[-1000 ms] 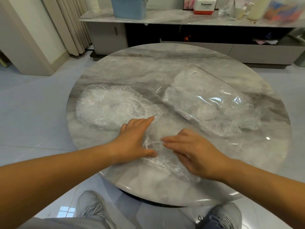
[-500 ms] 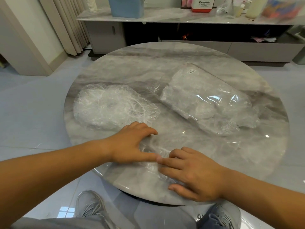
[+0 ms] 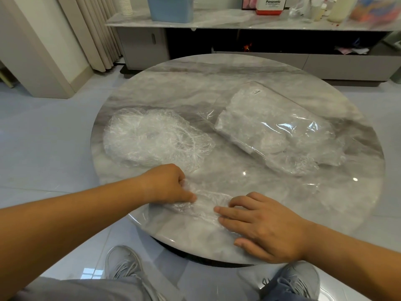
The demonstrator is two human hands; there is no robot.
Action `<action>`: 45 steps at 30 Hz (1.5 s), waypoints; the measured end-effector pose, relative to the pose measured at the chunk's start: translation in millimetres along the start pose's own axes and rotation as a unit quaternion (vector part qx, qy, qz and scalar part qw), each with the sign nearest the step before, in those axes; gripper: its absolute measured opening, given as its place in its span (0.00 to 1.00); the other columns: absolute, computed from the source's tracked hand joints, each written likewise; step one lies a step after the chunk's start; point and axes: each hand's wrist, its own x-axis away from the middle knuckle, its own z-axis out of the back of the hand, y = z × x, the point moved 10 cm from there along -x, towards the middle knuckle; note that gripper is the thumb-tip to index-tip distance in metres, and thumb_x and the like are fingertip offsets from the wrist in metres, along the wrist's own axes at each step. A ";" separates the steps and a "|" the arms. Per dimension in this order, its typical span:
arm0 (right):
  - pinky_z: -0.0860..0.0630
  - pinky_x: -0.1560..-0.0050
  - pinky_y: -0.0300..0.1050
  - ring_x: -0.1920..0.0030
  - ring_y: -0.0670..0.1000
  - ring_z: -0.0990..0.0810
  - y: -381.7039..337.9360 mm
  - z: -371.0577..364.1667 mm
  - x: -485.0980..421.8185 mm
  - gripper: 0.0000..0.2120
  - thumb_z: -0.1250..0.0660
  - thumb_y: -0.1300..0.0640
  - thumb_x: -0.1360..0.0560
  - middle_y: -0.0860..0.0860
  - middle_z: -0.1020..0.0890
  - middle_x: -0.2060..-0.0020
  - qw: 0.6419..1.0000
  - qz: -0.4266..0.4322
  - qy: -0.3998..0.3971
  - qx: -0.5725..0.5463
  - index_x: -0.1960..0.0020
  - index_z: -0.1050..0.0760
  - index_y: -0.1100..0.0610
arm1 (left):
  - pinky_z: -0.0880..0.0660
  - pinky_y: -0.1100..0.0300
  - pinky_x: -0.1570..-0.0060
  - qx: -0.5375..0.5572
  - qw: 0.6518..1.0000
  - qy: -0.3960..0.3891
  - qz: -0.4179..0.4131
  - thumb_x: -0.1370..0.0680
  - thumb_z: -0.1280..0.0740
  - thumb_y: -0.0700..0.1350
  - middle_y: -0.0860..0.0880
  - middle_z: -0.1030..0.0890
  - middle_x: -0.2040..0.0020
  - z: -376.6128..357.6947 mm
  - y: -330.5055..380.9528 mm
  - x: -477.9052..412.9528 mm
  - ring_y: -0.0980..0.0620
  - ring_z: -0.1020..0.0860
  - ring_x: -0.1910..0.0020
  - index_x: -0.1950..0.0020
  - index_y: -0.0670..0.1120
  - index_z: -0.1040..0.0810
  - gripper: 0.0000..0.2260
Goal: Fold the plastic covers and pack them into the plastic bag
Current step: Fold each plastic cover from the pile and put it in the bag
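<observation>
Domestic living room. A low round marble table (image 3: pixel 238 83) stands on a glossy pale tiled floor (image 3: pixel 43 127). Behind it runs a long, low grey cabinet (image 3: pixel 347 66) with a marble top and an open dark shelf. Household items line that top: a blue plastic tub (image 3: pixel 171 7) toward its left end, a Panasonic box (image 3: pixel 271 5) and bottles (image 3: pixel 338 7) toward its right. Pleated full-length curtains (image 3: pixel 95 29) hang at left.

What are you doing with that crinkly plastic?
A person is folding one plastic cover at the near edge of the table. The left hand pinches one end; the right hand presses flat on the other. A pile of covers lies to the left, and the plastic bag, seemingly partly filled, to the right.
</observation>
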 end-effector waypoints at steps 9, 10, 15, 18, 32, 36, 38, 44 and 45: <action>0.31 0.32 0.53 0.30 0.53 0.28 3.8 34.9 -0.1 0.21 0.44 0.40 0.17 0.51 0.29 0.25 0.990 -0.101 0.069 -0.075 0.35 0.22 0.51 | 0.18 0.54 0.64 0.173 0.985 -0.019 0.022 0.25 0.25 0.50 0.44 0.19 0.59 -16.9 2.5 15.0 0.49 0.17 0.66 0.55 0.43 0.26 0.13; 0.33 0.31 0.51 0.28 0.53 0.29 1.5 38.6 -2.4 0.21 0.44 0.40 0.17 0.50 0.28 0.26 0.987 -0.116 0.080 -0.083 0.36 0.21 0.51 | 0.17 0.53 0.62 0.213 0.976 -0.022 0.029 0.24 0.26 0.48 0.43 0.17 0.57 -20.2 2.1 17.0 0.49 0.16 0.67 0.52 0.42 0.24 0.12; 0.45 0.28 0.43 0.27 0.46 0.38 -10.8 14.2 -19.5 0.29 0.56 0.34 0.18 0.44 0.32 0.25 0.984 -0.143 -0.018 -0.109 0.31 0.25 0.46 | 0.18 0.53 0.62 0.307 0.951 -0.001 0.029 0.21 0.30 0.43 0.36 0.18 0.52 -25.4 0.9 21.6 0.51 0.17 0.67 0.43 0.36 0.26 0.13; 0.47 0.28 0.42 0.27 0.44 0.41 -7.2 1.0 -20.7 0.35 0.63 0.32 0.20 0.42 0.36 0.23 0.980 -0.147 -0.059 -0.119 0.26 0.31 0.46 | 0.21 0.53 0.64 0.320 0.947 0.015 0.004 0.22 0.31 0.42 0.44 0.22 0.61 -22.1 7.9 22.0 0.51 0.18 0.68 0.53 0.44 0.28 0.07; 0.37 0.28 0.47 0.31 0.47 0.32 -5.4 2.6 -10.8 0.25 0.47 0.40 0.17 0.46 0.28 0.33 0.984 -0.097 -0.031 -0.148 0.27 0.29 0.50 | 0.19 0.57 0.49 0.409 0.907 -0.060 -0.077 0.19 0.32 0.46 0.46 0.14 0.54 -29.6 49.7 29.2 0.51 0.15 0.54 0.45 0.45 0.17 0.07; 0.30 0.34 0.49 0.32 0.48 0.26 7.7 28.1 9.3 0.15 0.37 0.48 0.20 0.49 0.24 0.32 0.978 -0.106 0.087 -0.157 0.37 0.20 0.52 | 0.18 0.54 0.48 0.427 0.901 -0.059 -0.046 0.17 0.37 0.37 0.43 0.16 0.47 -37.9 41.4 24.2 0.49 0.14 0.52 0.40 0.42 0.20 0.09; 0.31 0.34 0.50 0.32 0.49 0.27 9.2 37.1 9.2 0.14 0.36 0.49 0.21 0.48 0.24 0.31 0.978 -0.098 0.108 -0.151 0.38 0.20 0.51 | 0.17 0.55 0.48 0.409 0.908 -0.061 -0.062 0.18 0.39 0.34 0.44 0.18 0.45 -38.6 45.5 24.4 0.49 0.14 0.51 0.38 0.42 0.21 0.12; 0.34 0.30 0.50 0.28 0.50 0.31 3.1 17.6 -1.4 0.19 0.40 0.43 0.19 0.47 0.27 0.28 0.990 -0.087 0.033 -0.105 0.31 0.25 0.49 | 0.17 0.52 0.46 0.393 0.914 -0.071 -0.075 0.20 0.40 0.29 0.46 0.18 0.43 -38.0 51.9 23.5 0.48 0.14 0.51 0.37 0.44 0.22 0.17; 0.34 0.31 0.51 0.29 0.50 0.30 4.4 15.8 -0.2 0.19 0.40 0.43 0.19 0.47 0.25 0.30 0.991 -0.091 0.030 -0.095 0.33 0.24 0.49 | 0.17 0.52 0.46 0.396 0.913 -0.073 -0.074 0.20 0.40 0.29 0.46 0.18 0.43 -37.5 51.9 23.5 0.47 0.14 0.51 0.37 0.44 0.22 0.17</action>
